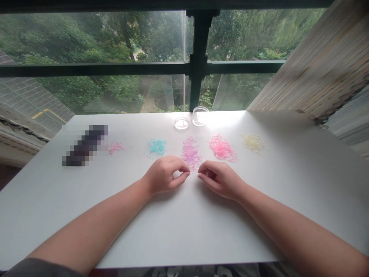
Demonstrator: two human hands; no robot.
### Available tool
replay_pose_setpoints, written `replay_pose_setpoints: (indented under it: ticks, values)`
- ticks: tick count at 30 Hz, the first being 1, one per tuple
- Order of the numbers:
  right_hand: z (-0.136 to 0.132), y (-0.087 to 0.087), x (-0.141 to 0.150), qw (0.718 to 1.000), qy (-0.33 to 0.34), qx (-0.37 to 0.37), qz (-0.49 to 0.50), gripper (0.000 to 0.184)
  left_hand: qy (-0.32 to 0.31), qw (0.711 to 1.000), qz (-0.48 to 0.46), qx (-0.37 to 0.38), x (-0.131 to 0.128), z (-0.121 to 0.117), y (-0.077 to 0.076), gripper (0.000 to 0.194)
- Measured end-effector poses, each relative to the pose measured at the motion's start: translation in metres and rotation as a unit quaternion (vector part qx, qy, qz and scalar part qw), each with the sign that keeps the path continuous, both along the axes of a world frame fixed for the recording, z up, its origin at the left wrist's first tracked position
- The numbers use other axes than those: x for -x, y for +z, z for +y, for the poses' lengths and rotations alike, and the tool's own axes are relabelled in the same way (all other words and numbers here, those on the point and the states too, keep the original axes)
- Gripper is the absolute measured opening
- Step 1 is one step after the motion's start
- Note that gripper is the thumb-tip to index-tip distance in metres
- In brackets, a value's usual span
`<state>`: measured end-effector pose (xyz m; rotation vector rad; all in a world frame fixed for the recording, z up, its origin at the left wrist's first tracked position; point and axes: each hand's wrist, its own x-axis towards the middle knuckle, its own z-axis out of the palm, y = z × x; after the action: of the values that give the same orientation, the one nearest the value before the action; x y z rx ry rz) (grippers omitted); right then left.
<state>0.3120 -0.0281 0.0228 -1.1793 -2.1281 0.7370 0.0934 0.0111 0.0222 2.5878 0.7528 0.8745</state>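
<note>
My left hand point(168, 174) and my right hand point(220, 177) face each other over the white table, fingertips a small gap apart. Each has thumb and forefinger pinched together; whatever sits in either pinch is too small to make out. Just behind the fingertips lies a pile of purple strands point(191, 152) that look like small rubber bands. A bright pink pile point(221, 148) is beyond my right hand, and a turquoise pile point(156, 147) beyond my left. Farther out are a pale yellow pile point(253, 142) on the right and a smaller pink pile point(115, 147) on the left.
A clear round container point(200, 116) stands at the table's back edge, with a shallow clear lid or dish point(181, 123) beside it. A dark, pixelated object point(86, 145) lies at the left. Behind the white table point(184, 231) is a window; a curtain point(311, 57) hangs at the right.
</note>
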Motion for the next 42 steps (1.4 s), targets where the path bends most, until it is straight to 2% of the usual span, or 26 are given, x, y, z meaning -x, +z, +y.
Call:
replay_pose_setpoints:
  ticks: [5, 10, 17, 27, 30, 35, 42]
  values:
    - [0.001, 0.0, -0.002, 1.0, -0.005, 0.01, -0.013, 0.004, 0.011, 1.0, -0.001, -0.004, 0.003, 0.002, 0.0, 0.007]
    - [0.001, -0.003, 0.0, 1.0, -0.013, 0.01, 0.003, 0.012, -0.002, 1.0, 0.009, -0.009, 0.001, 0.001, 0.0, 0.009]
    - [0.001, -0.005, 0.003, 1.0, 0.005, -0.016, 0.006, 0.005, -0.013, 1.0, 0.01, -0.015, 0.0, 0.001, 0.0, 0.01]
    - [0.004, -0.003, -0.001, 0.999, -0.005, -0.047, -0.003, 0.006, -0.018, 1.0, 0.005, 0.0, 0.001, 0.001, 0.001, 0.007]
    - [0.01, -0.002, -0.015, 0.996, -0.041, -0.071, -0.029, 0.007, -0.011, 1.0, 0.001, 0.009, 0.004, 0.001, 0.002, 0.008]
    - [0.025, 0.002, -0.05, 0.977, -0.151, -0.127, -0.082, 0.011, -0.002, 1.0, -0.019, 0.015, 0.009, 0.001, 0.003, 0.011]
    - [0.038, 0.003, -0.071, 0.949, -0.244, -0.124, -0.155, 0.012, -0.001, 0.999, -0.023, 0.024, 0.011, 0.002, 0.005, 0.012]
